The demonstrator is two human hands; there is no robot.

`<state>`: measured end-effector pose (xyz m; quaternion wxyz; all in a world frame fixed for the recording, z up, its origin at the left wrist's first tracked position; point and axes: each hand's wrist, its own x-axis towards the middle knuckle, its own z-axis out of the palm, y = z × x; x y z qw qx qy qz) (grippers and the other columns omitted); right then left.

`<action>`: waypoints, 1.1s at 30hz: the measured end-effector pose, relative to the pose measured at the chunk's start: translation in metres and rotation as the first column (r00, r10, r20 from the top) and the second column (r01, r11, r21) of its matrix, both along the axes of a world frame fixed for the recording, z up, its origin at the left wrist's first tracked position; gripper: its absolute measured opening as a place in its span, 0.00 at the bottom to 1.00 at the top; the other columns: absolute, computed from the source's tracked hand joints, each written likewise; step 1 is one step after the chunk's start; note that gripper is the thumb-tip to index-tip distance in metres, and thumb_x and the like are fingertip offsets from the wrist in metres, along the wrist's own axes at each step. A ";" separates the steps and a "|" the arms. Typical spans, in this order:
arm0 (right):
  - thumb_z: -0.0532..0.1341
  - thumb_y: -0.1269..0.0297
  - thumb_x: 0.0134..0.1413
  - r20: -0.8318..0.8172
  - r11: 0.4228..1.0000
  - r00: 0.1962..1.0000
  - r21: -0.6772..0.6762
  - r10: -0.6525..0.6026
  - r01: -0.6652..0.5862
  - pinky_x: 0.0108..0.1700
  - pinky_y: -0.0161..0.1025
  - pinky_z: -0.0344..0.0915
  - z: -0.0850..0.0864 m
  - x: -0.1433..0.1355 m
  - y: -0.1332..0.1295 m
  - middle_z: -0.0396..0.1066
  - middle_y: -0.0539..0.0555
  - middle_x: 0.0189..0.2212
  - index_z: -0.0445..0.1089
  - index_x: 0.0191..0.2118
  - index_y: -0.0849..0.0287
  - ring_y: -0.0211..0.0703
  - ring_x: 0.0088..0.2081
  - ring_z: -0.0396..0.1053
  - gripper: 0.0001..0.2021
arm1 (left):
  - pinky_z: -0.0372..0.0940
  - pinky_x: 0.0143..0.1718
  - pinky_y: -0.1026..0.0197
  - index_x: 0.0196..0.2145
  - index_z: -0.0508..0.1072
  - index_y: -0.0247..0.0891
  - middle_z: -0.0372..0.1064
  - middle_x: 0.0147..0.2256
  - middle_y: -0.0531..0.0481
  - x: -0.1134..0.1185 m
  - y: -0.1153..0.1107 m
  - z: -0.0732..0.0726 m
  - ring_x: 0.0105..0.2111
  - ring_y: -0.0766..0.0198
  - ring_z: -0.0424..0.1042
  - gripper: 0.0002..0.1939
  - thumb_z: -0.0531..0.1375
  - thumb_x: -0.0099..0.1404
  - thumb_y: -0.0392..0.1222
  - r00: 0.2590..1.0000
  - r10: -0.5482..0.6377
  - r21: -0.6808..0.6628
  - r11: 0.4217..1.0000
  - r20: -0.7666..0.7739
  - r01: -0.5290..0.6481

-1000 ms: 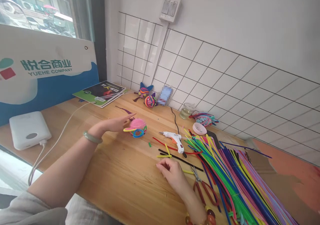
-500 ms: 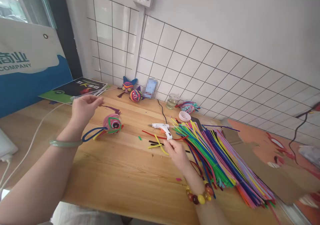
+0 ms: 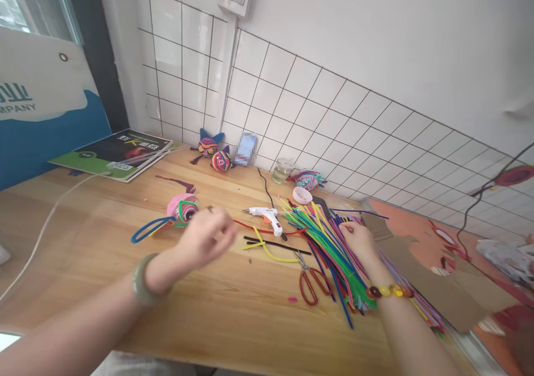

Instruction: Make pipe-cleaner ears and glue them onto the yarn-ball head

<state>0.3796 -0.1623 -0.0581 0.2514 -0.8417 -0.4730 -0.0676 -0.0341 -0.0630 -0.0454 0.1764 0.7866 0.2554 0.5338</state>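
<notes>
My left hand (image 3: 211, 236) is over the table just right of a round pink figure (image 3: 177, 203) wound with pipe cleaners, partly covering its green-rimmed eye. Its fingers are curled in and slightly blurred; whether anything lies in them I cannot make out. A blue loop (image 3: 152, 228) sticks out from the figure's left side. My right hand (image 3: 362, 245) is over the large pile of coloured pipe cleaners (image 3: 329, 248), thumb and fingers pressed together. What it pinches, if anything, is hidden. Red-handled scissors (image 3: 311, 284) lie left of this hand, beside the pile.
A white glue gun (image 3: 265, 216) lies mid-table, with loose black and yellow pipe cleaners (image 3: 275, 246) in front. Along the wall are finished figures (image 3: 222, 160), a glass jar (image 3: 282, 171) and a pink dish (image 3: 302, 195). Cardboard (image 3: 450, 287) lies at right, a booklet (image 3: 120, 151) at left.
My left hand has come down and right, from above the pink figure to its right side. My right hand has moved right from near the glue gun to the pile, uncovering the scissors.
</notes>
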 end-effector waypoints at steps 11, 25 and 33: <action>0.56 0.61 0.42 0.089 0.984 0.996 -0.176 0.010 0.006 0.28 0.40 0.60 -0.034 0.016 0.032 0.75 0.62 0.25 0.75 0.23 0.57 0.52 0.28 0.71 0.11 | 0.59 0.26 0.65 0.32 0.67 0.38 0.69 0.22 0.49 0.028 -0.028 -0.031 0.22 0.66 0.68 0.11 0.47 0.66 0.39 0.673 -0.400 0.128 0.796 -0.622 0.591; 0.53 0.54 0.45 0.030 0.999 0.999 -0.029 -0.013 0.014 0.29 0.42 0.63 -0.038 0.011 0.027 0.75 0.61 0.26 0.74 0.31 0.64 0.54 0.30 0.71 0.19 | 0.58 0.24 0.63 0.28 0.68 0.40 0.72 0.24 0.49 0.028 -0.024 -0.047 0.22 0.64 0.69 0.11 0.50 0.64 0.44 0.666 -0.346 0.120 0.827 -0.661 0.549; 0.54 0.53 0.46 0.056 0.997 0.998 0.069 -0.029 0.025 0.33 0.44 0.63 -0.022 -0.022 0.035 0.73 0.62 0.33 0.69 0.42 0.64 0.53 0.33 0.69 0.22 | 0.57 0.23 0.62 0.28 0.69 0.41 0.72 0.23 0.49 0.028 -0.023 -0.046 0.22 0.63 0.70 0.11 0.51 0.64 0.45 0.656 -0.317 0.108 0.846 -0.685 0.522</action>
